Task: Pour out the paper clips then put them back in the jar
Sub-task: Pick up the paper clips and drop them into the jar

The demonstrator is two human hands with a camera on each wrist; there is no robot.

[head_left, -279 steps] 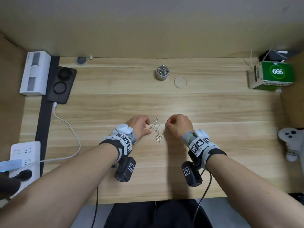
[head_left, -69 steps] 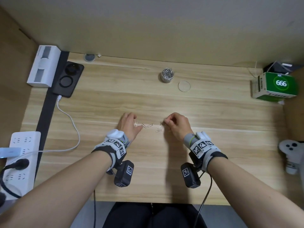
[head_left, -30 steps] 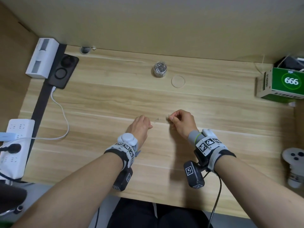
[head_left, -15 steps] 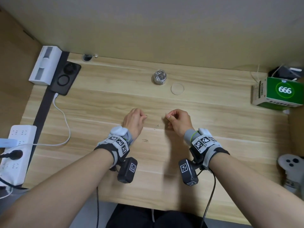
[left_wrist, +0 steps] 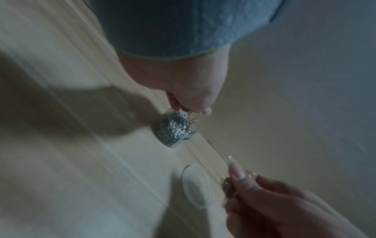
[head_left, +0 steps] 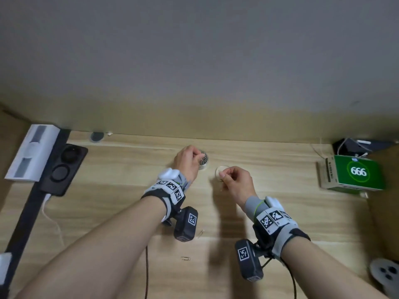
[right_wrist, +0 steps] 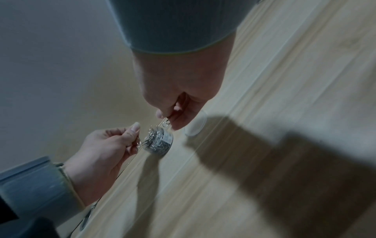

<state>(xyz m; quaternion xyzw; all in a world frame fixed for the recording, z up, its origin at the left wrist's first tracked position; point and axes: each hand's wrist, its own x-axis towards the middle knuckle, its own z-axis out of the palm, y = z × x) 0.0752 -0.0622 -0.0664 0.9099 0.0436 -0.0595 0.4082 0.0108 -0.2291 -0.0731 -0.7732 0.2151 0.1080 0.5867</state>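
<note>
The clear jar, heaped with silver paper clips, stands near the back of the wooden desk. My left hand hovers over its mouth and pinches a few paper clips at the rim. My right hand is just right of the jar, above the round clear lid, and pinches a small bunch of clips. Two loose clips lie nearer me: one beside the left wrist camera, another below it.
The wall rises right behind the jar. A green box sits at the back right and a white controller at the right front. A black charging pad, a white device and a white cable line the left side.
Both hands have left the middle of the desk and moved back to the jar, each carrying clips. The left hand now sits over the jar mouth. Two clips lie where the hands were.
</note>
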